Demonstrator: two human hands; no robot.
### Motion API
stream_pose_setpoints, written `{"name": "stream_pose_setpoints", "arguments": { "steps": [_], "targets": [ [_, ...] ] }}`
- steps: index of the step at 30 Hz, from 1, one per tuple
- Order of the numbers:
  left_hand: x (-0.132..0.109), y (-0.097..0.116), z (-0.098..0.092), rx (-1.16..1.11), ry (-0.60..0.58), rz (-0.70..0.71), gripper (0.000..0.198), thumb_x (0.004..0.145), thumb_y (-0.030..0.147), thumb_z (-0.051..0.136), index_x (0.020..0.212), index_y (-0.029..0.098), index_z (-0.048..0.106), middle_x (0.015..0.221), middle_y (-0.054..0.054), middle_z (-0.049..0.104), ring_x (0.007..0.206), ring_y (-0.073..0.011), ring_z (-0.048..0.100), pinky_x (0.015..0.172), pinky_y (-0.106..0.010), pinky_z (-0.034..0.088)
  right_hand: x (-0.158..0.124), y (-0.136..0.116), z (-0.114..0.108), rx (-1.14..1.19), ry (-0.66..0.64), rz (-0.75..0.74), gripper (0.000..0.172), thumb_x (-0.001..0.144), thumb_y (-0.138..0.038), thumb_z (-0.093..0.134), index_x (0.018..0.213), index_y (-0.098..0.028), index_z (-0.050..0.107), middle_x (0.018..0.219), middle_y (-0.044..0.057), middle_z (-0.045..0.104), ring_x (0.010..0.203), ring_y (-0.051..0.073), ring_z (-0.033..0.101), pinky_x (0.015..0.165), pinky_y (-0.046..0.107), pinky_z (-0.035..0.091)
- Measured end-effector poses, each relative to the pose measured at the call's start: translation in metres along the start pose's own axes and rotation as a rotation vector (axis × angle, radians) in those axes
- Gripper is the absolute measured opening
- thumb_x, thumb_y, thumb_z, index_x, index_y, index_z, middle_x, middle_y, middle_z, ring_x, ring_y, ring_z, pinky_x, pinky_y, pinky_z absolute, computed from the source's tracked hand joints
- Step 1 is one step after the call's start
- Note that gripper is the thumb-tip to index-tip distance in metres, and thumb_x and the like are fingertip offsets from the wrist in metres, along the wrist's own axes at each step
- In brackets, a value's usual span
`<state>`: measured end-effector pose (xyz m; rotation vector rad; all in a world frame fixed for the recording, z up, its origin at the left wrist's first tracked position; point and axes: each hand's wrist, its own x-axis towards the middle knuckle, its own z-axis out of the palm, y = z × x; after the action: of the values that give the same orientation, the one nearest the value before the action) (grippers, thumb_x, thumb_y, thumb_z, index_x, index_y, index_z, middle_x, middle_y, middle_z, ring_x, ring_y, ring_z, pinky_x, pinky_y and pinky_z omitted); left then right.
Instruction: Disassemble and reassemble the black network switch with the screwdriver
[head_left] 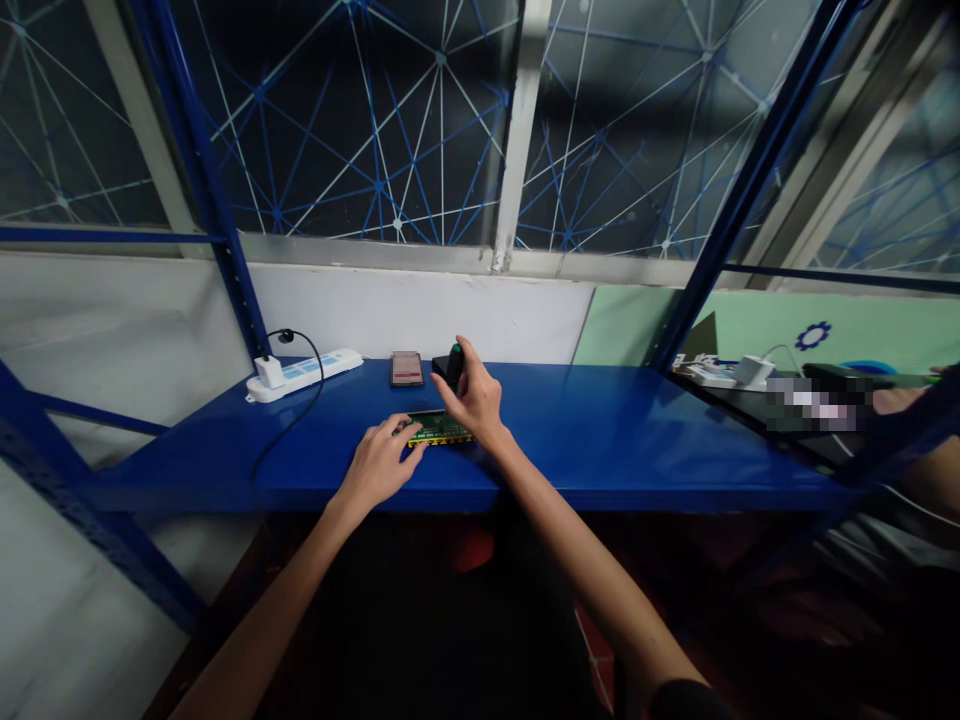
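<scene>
A small green circuit board [441,430] lies flat near the front of the blue table [600,440]. My left hand [381,460] rests at the board's left edge, fingers curled against it and holding it down. My right hand [474,395] is just above the board's right end, closed around the black and green handle of a screwdriver [454,364] held upright, its tip pointing down at the board.
A phone [406,368] lies behind the board, beside a small black box [441,366]. A white power strip [304,375] with a black cable sits at the back left. Blue rack posts [217,230] flank the table. Another bench [795,400] with gear stands to the right.
</scene>
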<state>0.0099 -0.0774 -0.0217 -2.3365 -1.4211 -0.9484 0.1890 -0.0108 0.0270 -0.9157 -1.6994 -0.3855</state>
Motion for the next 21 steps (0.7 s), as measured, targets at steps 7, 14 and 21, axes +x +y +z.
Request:
{"name": "stream_pose_setpoints", "arguments": {
  "steps": [7,14,21],
  "targets": [
    [0.0005,-0.0002,0.0003,-0.002,-0.007,-0.002,0.03,0.095,0.035,0.051,0.115,0.02,0.067,0.118,-0.01,0.063,0.101,-0.0251,0.065,0.087,-0.04,0.053,0.0002,0.0013,0.0006,0.029,-0.008,0.016,0.061,0.095,-0.036,0.046,0.151,-0.02,0.028,0.086,0.006,0.067,0.062,0.015,0.06,0.058,0.029,0.048],
    [-0.0001,-0.0013,0.0011,0.003,-0.008,-0.004,0.03,0.095,0.034,0.052,0.116,0.02,0.067,0.12,-0.011,0.063,0.103,-0.0258,0.065,0.087,-0.04,0.053,-0.0005,0.0013,-0.0002,0.089,-0.028,0.005,0.055,0.097,-0.032,0.041,0.15,-0.019,0.031,0.08,0.003,0.065,0.062,0.014,0.06,0.06,0.027,0.048],
    [0.0,-0.0007,0.0008,0.002,-0.006,-0.004,0.03,0.095,0.036,0.052,0.116,0.02,0.067,0.119,-0.01,0.063,0.102,-0.0252,0.065,0.087,-0.039,0.052,0.001,-0.0016,-0.0015,0.093,-0.004,0.011,0.057,0.095,-0.04,0.048,0.146,-0.019,0.035,0.087,0.005,0.068,0.06,0.013,0.058,0.059,0.027,0.047]
  ]
}}
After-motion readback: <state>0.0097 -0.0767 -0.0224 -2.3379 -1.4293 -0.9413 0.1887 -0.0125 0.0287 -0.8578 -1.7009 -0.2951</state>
